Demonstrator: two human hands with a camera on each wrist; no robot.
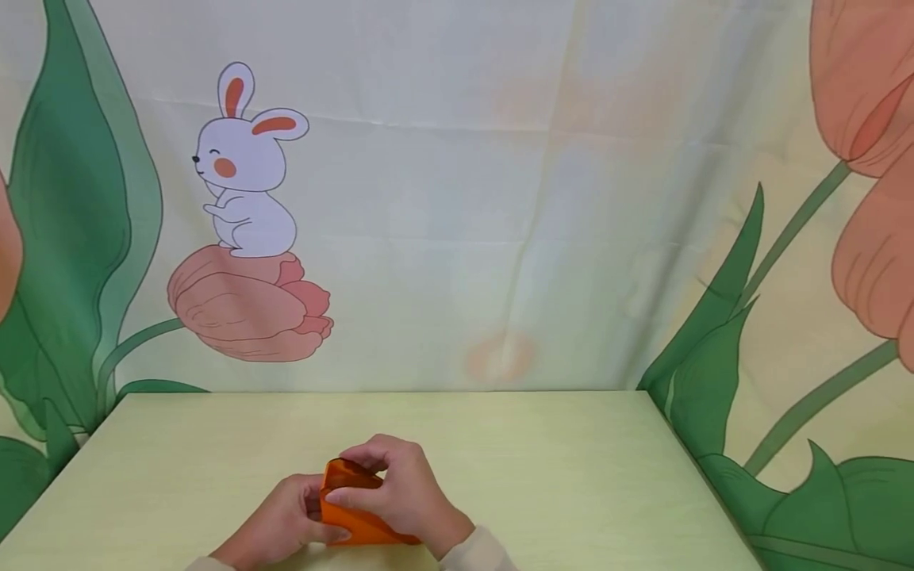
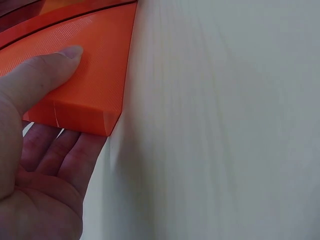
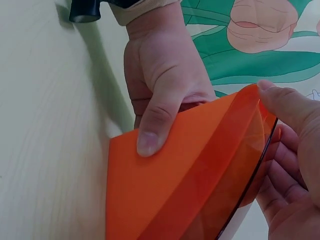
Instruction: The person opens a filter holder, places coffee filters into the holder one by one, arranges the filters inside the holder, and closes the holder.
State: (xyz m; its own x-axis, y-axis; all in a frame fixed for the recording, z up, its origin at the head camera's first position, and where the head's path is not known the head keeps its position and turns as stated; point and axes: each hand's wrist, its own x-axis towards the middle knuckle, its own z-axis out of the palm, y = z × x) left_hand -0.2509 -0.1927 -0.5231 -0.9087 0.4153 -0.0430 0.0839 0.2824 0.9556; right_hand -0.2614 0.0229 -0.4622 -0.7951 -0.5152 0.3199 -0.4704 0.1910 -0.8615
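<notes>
An orange plastic folder [image 1: 367, 527], partly see-through along its upper part, stands on edge near the front of the table. My left hand [image 1: 282, 515] grips its left end, the thumb flat on the textured face and the other fingers around behind, as the left wrist view also shows. At the top edge, my right hand [image 1: 407, 484] holds the folder, its thumb on the near side and fingers on the far side. The right wrist view shows the folder's dark-edged flap [image 3: 257, 167] between that thumb and fingers. What lies inside the folder cannot be made out.
The pale, wood-grained table [image 1: 571, 476] spreads out around both hands. Behind it hangs a cloth backdrop [image 1: 443, 238] printed with a rabbit, pink tulips and green leaves, meeting the table's back edge.
</notes>
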